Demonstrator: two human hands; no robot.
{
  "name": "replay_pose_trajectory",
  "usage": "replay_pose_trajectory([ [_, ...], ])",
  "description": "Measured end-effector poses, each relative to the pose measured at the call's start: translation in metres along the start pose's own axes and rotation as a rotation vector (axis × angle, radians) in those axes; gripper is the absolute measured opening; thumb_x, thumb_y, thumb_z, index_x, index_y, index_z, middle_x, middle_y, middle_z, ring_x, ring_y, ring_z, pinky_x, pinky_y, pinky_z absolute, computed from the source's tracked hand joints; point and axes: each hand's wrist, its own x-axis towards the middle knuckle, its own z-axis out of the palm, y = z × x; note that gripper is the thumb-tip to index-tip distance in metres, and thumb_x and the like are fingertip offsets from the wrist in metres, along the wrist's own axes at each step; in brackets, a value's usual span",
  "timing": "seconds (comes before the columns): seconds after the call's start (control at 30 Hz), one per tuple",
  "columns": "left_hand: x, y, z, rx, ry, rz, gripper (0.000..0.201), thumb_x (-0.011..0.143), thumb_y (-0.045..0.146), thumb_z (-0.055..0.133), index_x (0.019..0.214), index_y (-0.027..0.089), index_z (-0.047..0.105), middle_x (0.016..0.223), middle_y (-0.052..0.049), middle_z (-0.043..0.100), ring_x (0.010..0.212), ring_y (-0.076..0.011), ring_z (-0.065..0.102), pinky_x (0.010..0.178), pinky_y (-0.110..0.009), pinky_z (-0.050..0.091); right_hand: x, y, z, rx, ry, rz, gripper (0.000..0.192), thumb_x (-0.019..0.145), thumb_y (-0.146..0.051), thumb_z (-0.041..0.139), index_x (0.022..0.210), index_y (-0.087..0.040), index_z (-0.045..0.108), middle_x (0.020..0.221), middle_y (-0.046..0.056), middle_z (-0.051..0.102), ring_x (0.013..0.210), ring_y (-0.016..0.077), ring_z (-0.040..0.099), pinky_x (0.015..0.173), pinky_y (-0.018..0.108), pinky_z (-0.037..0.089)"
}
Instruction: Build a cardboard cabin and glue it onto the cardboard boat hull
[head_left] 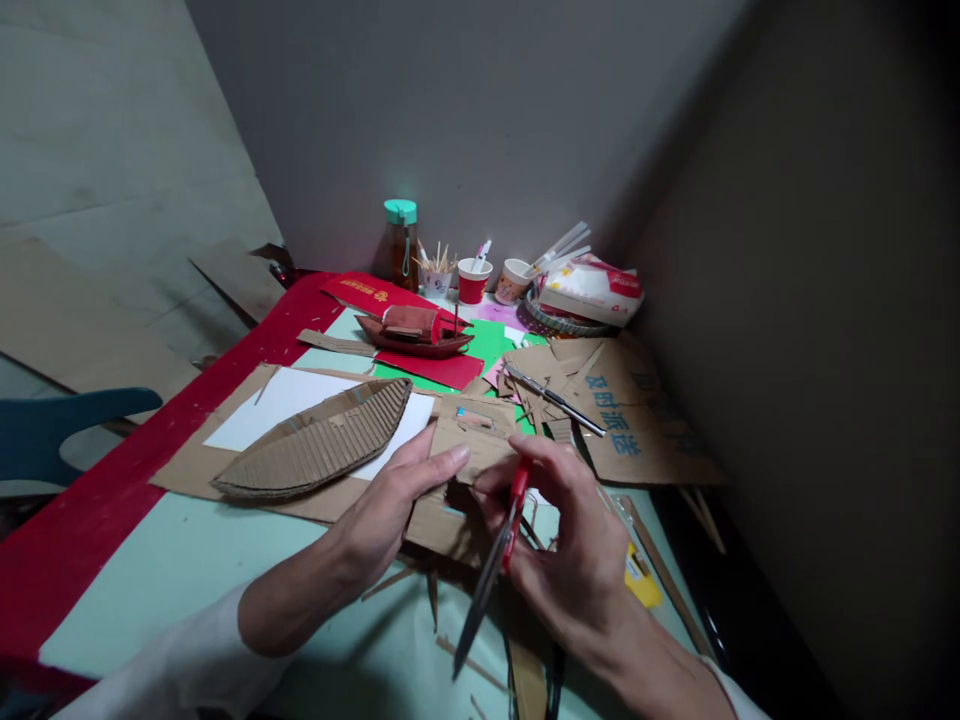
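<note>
My left hand (386, 510) grips a small piece of cardboard (448, 432) by its left edge, thumb on top. In that piece is a narrow rectangular opening. My right hand (581, 540) is closed around a pair of scissors (484, 595) by the red handles, blades pointing down towards me and away from the cardboard. Its thumb and forefinger also touch the cardboard's right edge. Left of my hands a corrugated cardboard boat hull (322, 445) rests on white paper (259, 410) and a flat cardboard sheet (180, 470).
Behind the hull stands a small dark red model boat (416, 335). A utility knife (555, 398) lies over cardboard scraps, near a printed cardboard sheet (645, 420). Along the wall are a bottle (403, 250), a red cup (473, 287) and a basket (570, 320). Cardboard strips lie in front.
</note>
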Motion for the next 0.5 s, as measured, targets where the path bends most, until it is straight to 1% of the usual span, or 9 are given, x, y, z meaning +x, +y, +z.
replay_pose_trajectory([
  [0.07,0.000,0.000,-0.001,-0.001,-0.006,-0.001,0.035,0.094,0.026,0.061,0.128,0.023,0.066,0.133,-0.005,0.070,0.125,-0.0260,0.062,0.101,-0.034,0.048,-0.001,0.001,0.001,-0.005,-0.005,-0.020,0.079,0.078,0.003,0.061,0.145,-0.033,0.040,0.106,0.004,0.068,0.094,0.0249,0.067,0.087,0.051,0.054],
  [0.17,-0.002,0.000,-0.003,0.014,-0.005,-0.019,0.041,0.090,0.019,0.064,0.131,0.022,0.062,0.129,-0.006,0.073,0.123,-0.0259,0.064,0.101,-0.034,0.047,-0.002,0.003,0.002,-0.005,-0.001,-0.008,0.081,0.076,0.004,0.062,0.145,-0.034,0.042,0.104,0.004,0.068,0.094,0.0255,0.067,0.086,0.050,0.054],
  [0.23,-0.002,0.002,-0.003,0.005,-0.006,-0.042,0.045,0.089,0.018,0.064,0.133,0.022,0.060,0.128,-0.007,0.073,0.119,-0.0269,0.066,0.099,-0.036,0.049,-0.002,0.003,0.003,0.011,0.004,0.024,0.080,0.076,0.004,0.063,0.143,-0.034,0.043,0.104,0.003,0.067,0.092,0.0248,0.067,0.085,0.049,0.054],
  [0.3,-0.003,0.003,-0.002,0.001,-0.012,-0.050,0.047,0.089,0.020,0.064,0.135,0.023,0.058,0.129,-0.008,0.072,0.117,-0.0283,0.067,0.098,-0.039,0.050,0.001,0.001,0.005,0.042,0.011,0.081,0.077,0.076,0.002,0.065,0.141,-0.033,0.043,0.101,0.003,0.068,0.089,0.0236,0.068,0.080,0.045,0.056],
  [0.37,-0.003,0.005,0.000,0.026,-0.004,-0.008,0.047,0.088,0.022,0.066,0.134,0.022,0.059,0.131,-0.009,0.071,0.121,-0.0297,0.066,0.101,-0.039,0.050,0.006,-0.002,0.005,0.089,0.017,0.152,0.073,0.077,0.001,0.065,0.139,-0.032,0.043,0.097,0.002,0.068,0.083,0.0212,0.068,0.072,0.038,0.057],
  [0.43,-0.003,0.005,0.003,0.075,0.036,0.065,0.051,0.086,0.024,0.069,0.136,0.022,0.058,0.133,-0.009,0.071,0.125,-0.0304,0.063,0.104,-0.038,0.047,0.010,-0.006,0.005,0.146,0.030,0.212,0.067,0.078,-0.002,0.066,0.135,-0.030,0.044,0.095,0.001,0.068,0.079,0.0193,0.068,0.065,0.033,0.056],
  [0.47,-0.003,0.005,0.004,0.098,0.059,0.096,0.059,0.085,0.026,0.071,0.141,0.022,0.054,0.132,-0.009,0.071,0.126,-0.0306,0.062,0.105,-0.038,0.047,0.012,-0.008,0.004,0.175,0.036,0.237,0.065,0.078,-0.003,0.067,0.133,-0.030,0.045,0.094,0.000,0.068,0.077,0.0185,0.068,0.064,0.031,0.055],
  [0.5,-0.003,0.005,0.005,0.121,0.080,0.118,0.069,0.085,0.028,0.073,0.148,0.023,0.046,0.132,-0.009,0.071,0.126,-0.0307,0.063,0.105,-0.039,0.047,0.014,-0.009,0.003,0.201,0.043,0.256,0.063,0.078,-0.004,0.068,0.131,-0.030,0.045,0.091,-0.001,0.067,0.075,0.0177,0.067,0.064,0.030,0.055],
])
